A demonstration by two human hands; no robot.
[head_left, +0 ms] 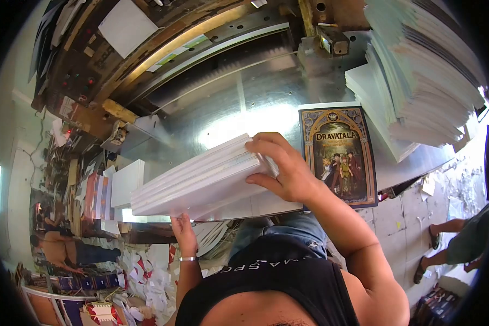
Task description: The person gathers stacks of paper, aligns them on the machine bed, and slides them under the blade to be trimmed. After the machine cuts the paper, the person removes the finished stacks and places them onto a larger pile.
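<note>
Paper stack (pixel 201 187) tilted above near edge of metal bench (pixel 271 87), left of dark illustrated book (pixel 339 157) by same edge. Right hand (pixel 290 171) part-closed on stack's right end, fingers over top, thumb on near face. Left hand (pixel 185 236) at lower side near left end, fingertips partly hidden; can't tell how closed. Judgement: best to pinch evenly, support low side, square layers without bending corners. Right forearm angles in from lower right, elbow bent; left forearm nearly upright, wrist below stack.
</note>
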